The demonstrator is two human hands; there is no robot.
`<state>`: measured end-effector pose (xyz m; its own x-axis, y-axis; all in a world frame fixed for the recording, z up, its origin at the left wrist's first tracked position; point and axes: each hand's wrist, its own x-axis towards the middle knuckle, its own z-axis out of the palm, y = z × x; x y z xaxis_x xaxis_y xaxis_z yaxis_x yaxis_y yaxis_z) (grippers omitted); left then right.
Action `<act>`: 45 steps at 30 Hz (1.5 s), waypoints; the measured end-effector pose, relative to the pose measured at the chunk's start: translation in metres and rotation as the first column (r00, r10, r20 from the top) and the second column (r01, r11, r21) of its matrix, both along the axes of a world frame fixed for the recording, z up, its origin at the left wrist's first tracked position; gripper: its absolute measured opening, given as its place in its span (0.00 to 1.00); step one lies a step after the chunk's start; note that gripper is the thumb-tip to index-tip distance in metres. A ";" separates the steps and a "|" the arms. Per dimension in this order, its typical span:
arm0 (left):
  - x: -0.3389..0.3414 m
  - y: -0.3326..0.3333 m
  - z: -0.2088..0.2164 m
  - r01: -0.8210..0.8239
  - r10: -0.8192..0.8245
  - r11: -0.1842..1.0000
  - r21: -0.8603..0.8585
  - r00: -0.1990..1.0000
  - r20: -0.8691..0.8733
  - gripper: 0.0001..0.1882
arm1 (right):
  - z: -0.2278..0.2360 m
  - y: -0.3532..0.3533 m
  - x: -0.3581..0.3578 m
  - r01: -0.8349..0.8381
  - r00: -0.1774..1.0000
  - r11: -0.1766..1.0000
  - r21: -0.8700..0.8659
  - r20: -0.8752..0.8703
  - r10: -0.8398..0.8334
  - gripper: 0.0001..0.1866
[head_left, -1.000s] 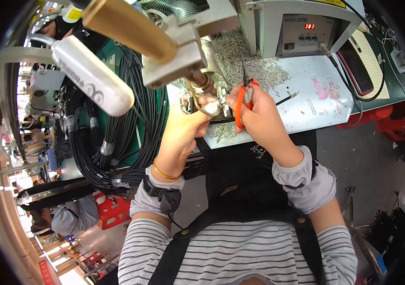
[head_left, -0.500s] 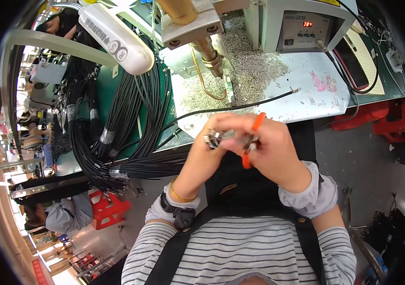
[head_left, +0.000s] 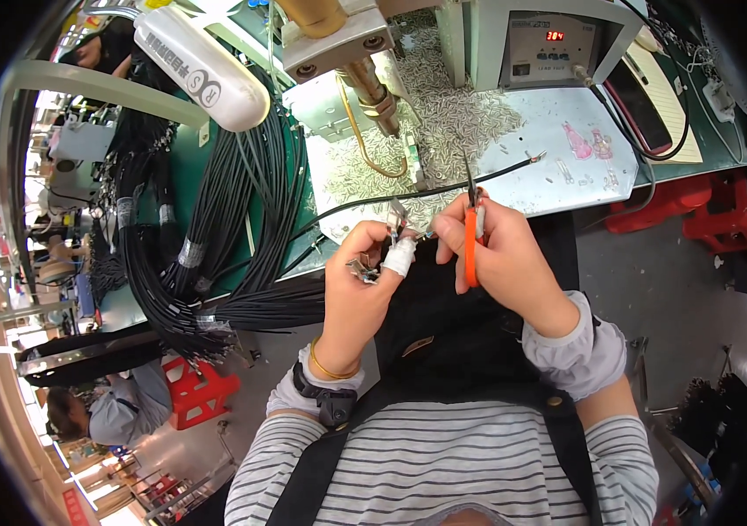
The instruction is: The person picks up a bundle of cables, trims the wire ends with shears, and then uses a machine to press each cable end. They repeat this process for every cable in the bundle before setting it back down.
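In front of my chest, my left hand (head_left: 363, 272) is closed around several small silver metal pieces (head_left: 363, 268). One more metal piece (head_left: 398, 212) sticks up between its fingers, and the thumb wears a white wrap (head_left: 400, 256). Just to the right, my right hand (head_left: 500, 250) grips scissors with orange handles (head_left: 470, 250), their thin dark blades pointing away from me. Its thumb and forefinger nearly meet the left fingertips, where a tiny shiny bit shows, too small to name. Beyond both hands, a black cable (head_left: 483, 177) with a stripped end lies across the metal plate (head_left: 557, 180).
Many small silver pins (head_left: 470, 123) cover the plate around a press head (head_left: 373, 96). A control box (head_left: 553, 53) stands behind. Bundles of black cables (head_left: 242, 202) fill the left side, below a white cylinder (head_left: 202, 70). Red stools (head_left: 719, 215) stand at right. Another person (head_left: 123, 408) sits at far left.
My hands have come apart from an overlapped hold. The scissors have turned so their blades point away from me, and the metal pieces in my left hand now show more plainly.
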<state>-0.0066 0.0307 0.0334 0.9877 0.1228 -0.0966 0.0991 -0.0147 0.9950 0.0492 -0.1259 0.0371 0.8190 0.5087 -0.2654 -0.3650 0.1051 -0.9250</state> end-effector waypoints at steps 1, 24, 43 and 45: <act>0.000 -0.001 -0.001 -0.005 -0.004 0.994 0.109 0.996 0.085 0.07 | 0.000 0.000 0.001 -0.026 0.997 0.999 0.042 -0.066 0.028 0.07; -0.003 0.010 0.003 -0.041 0.015 0.973 -0.226 0.993 -0.118 0.08 | -0.026 0.010 -0.008 0.307 0.299 0.940 -0.148 0.953 0.053 0.15; -0.010 -0.002 -0.008 -0.137 0.104 0.938 0.319 0.987 0.119 0.12 | -0.022 0.012 -0.008 0.103 0.847 0.992 -0.072 0.529 -0.050 0.05; -0.008 -0.005 -0.005 -0.167 0.143 0.957 0.239 0.983 0.114 0.09 | -0.021 0.012 -0.006 0.036 0.999 0.985 0.170 0.026 -0.041 0.05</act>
<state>-0.0147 0.0262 0.0288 0.9577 0.2837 0.0491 0.0251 -0.2524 0.9673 0.0429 -0.1144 0.0162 0.8447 0.5127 -0.1536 -0.3310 0.2749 -0.9027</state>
